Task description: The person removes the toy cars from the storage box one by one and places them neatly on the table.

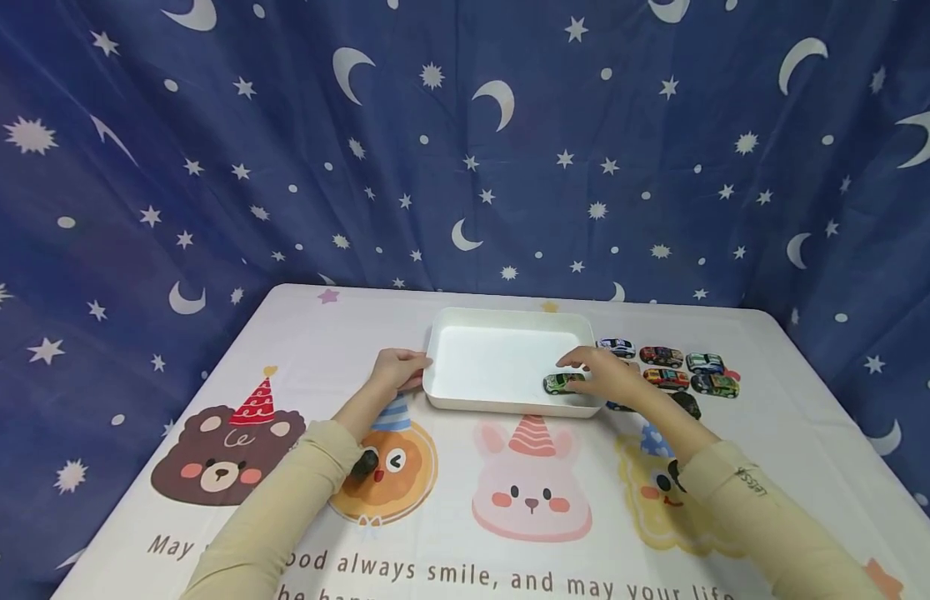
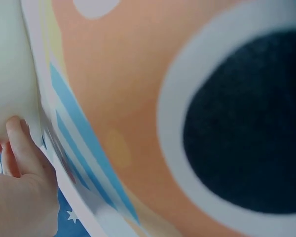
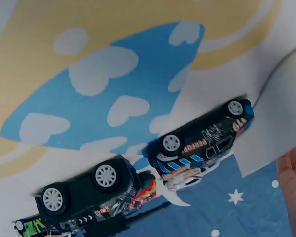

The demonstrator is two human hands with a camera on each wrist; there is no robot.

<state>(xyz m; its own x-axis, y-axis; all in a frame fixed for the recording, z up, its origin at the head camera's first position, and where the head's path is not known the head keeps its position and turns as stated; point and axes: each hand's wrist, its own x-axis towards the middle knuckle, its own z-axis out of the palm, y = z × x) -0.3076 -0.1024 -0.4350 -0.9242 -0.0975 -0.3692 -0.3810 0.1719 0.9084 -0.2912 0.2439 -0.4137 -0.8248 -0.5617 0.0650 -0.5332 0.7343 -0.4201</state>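
Note:
A shallow white tray [image 1: 502, 406] sits on the table, and my left hand [image 1: 397, 371] pinches its left rim. In the left wrist view, the fingers [image 2: 24, 148] lie against the tray wall [image 2: 12, 59]. My right hand [image 1: 611, 377] reaches over the tray's right side. Below it, a green toy car [image 1: 561, 383] rests on the tray floor near the front right corner. The right thumb touches or overlaps the car, while the index finger stands a little apart from it. The right wrist view shows only part of this hand [image 3: 293, 182].
Several toy cars stand right of the tray, among them a red-brown one [image 1: 662, 357], a yellow-red one [image 1: 666, 379] and a green one [image 1: 716, 385]. My right forearm partly hides some. A patterned cloth covers the table [image 1: 450, 492]; a blue curtain [image 1: 465, 192] hangs behind.

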